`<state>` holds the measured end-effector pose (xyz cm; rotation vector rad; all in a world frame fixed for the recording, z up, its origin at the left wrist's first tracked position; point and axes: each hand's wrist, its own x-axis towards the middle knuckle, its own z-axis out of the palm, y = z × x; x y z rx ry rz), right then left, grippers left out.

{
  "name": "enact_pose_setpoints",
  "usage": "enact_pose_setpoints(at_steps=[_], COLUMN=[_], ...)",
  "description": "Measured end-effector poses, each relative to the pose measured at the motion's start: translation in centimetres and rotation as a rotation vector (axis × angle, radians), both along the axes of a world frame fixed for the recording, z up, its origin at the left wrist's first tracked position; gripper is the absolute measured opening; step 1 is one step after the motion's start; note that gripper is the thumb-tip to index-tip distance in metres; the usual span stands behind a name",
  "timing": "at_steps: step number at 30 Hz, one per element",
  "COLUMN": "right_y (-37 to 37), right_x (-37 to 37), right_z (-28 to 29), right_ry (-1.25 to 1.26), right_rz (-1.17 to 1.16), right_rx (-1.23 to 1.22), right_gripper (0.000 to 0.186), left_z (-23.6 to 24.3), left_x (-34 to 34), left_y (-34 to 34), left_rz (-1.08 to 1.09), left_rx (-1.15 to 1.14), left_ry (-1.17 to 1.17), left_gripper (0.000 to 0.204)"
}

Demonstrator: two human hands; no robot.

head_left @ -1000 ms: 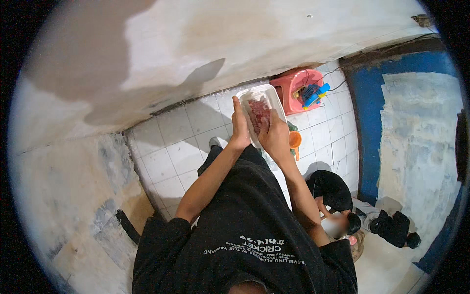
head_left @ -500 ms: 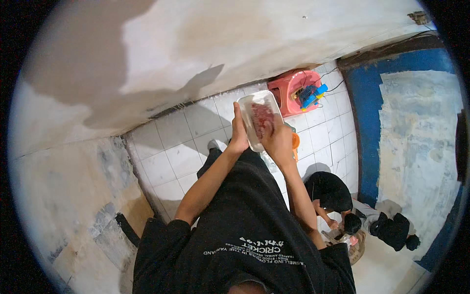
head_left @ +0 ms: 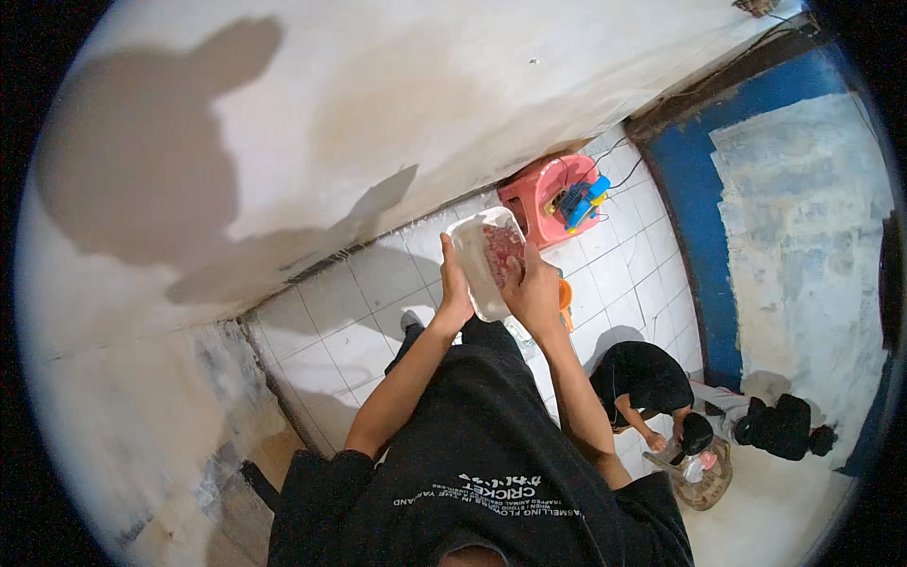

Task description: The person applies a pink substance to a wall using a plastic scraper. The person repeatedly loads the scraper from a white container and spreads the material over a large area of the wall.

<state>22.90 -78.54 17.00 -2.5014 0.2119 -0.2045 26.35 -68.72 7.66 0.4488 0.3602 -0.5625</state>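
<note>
I hold a white rectangular tray (head_left: 470, 248) in front of me, tilted, with a reddish crumbly mass (head_left: 503, 248) that looks like minced meat along its right half. Along the tray's left side lies my left hand (head_left: 455, 291), its fingers extended upward and partly hidden behind the edge as it supports the tray. My right hand (head_left: 532, 295) is closed at the right rim, with bent fingers reaching over the inside against the lower part of the red mass. Its palm side is hidden.
A pink plastic stool (head_left: 537, 200) stands by the wall, bearing a blue and yellow device (head_left: 584, 203) with cables. An orange container (head_left: 565, 295) sits beyond my right wrist. At right, a crouching person in black (head_left: 642, 380) works near a round woven tray (head_left: 709, 487); another person (head_left: 779, 425) is behind.
The white tray and both hands appear lower in view. My right hand has shifted toward the tray's near part, exposing more of the red mass. The crouching person's hand has moved slightly.
</note>
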Motion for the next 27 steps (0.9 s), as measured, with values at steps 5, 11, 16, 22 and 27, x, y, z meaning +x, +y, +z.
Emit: enact_pose_setpoints(at_steps=[5,11,16,22,27], right_y=[-1.7,-3.5,-5.9,-9.2,-12.1], right_x=[1.1,3.3,5.4,7.6,9.8], right_z=[-1.4,-1.3,1.7,0.3,-2.5], right_ry=[0.021,-0.015,-0.098,-0.021,0.025], right_rz=[0.05,0.046,0.06,0.128,0.173], right_rx=[0.027,0.018,0.097,0.022,0.0], right_gripper=[0.012,0.013,0.011,0.018,0.023], left_z=[0.2,-1.0,0.0,1.4,-1.6], left_x=[1.5,3.6,5.5,7.0,8.8], left_y=[-2.4,-4.0,-5.3,-9.1,-12.0], left_rz=[-0.008,-0.041,-0.017,0.068,0.058], left_rx=[0.027,0.019,-0.086,-0.027,-0.048], left_ry=[0.015,-0.052,-0.008,0.023,0.016], left_gripper=[0.076,0.079,0.081,0.074,0.073])
